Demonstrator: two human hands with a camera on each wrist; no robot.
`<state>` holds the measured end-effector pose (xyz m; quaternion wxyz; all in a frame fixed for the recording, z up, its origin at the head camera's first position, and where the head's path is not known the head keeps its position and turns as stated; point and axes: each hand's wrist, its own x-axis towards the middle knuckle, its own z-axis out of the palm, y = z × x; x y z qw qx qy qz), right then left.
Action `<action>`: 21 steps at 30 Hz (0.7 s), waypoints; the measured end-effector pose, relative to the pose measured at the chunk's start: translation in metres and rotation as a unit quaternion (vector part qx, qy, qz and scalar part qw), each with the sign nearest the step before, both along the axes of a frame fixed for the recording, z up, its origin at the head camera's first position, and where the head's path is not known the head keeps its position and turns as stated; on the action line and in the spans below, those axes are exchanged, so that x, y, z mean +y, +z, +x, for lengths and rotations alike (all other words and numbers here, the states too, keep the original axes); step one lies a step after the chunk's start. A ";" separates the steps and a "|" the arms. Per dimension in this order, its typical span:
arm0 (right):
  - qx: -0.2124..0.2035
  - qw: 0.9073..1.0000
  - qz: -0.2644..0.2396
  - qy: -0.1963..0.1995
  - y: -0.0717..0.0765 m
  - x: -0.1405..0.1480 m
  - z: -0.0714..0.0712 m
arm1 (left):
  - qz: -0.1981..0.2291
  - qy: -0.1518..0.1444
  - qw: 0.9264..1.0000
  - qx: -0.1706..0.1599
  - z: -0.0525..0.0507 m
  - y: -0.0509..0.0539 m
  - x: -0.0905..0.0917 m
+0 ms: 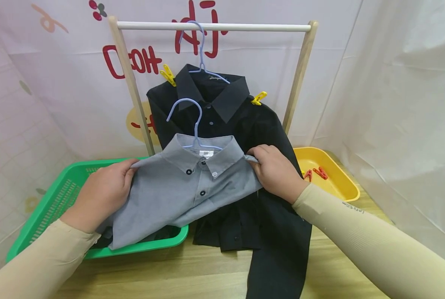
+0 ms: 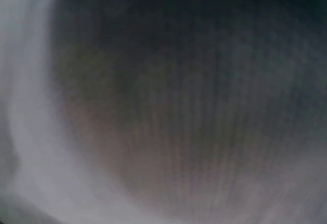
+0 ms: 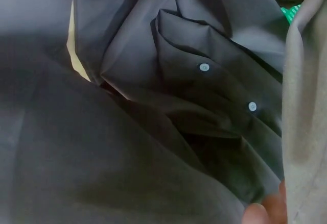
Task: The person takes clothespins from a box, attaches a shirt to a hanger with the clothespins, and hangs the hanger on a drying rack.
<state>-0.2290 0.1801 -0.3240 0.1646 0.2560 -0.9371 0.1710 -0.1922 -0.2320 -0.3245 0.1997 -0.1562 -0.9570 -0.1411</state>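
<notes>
A grey shirt [image 1: 162,187] with dark buttons is stretched between both hands, a blue hanger [image 1: 196,124] inside its collar and the hook standing free. The left hand [image 1: 104,193] pinches its left shoulder; the right hand [image 1: 276,170] pinches the right shoulder. Behind it a black shirt [image 1: 260,128] hangs on another blue hanger [image 1: 201,50] from the rack's rail, with yellow clips [image 1: 168,75] at its shoulders. In the right wrist view, fingertips [image 3: 265,213] touch the grey shirt's edge [image 3: 306,122] beside the black shirt [image 3: 127,157]. The left wrist view is blurred.
The white rail [image 1: 245,27] rests on wooden posts. At the left stands a green basket [image 1: 58,195] with dark cloth in it, partly under the grey shirt. A yellow tray [image 1: 338,182] with red clips [image 1: 321,173] lies at the right. The black shirt's sleeve reaches over the wooden table [image 1: 162,274].
</notes>
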 end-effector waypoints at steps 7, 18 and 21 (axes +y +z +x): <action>0.004 1.000 -0.002 -0.001 -0.001 0.004 -0.001 | -0.003 0.010 1.000 -0.013 0.000 -0.001 0.000; 0.013 0.998 -0.057 0.003 0.004 0.023 0.006 | 0.000 0.013 1.000 -0.018 0.001 -0.001 0.001; 0.068 0.992 -0.108 0.016 0.008 0.032 0.008 | -0.001 0.012 1.000 -0.017 0.001 -0.002 0.000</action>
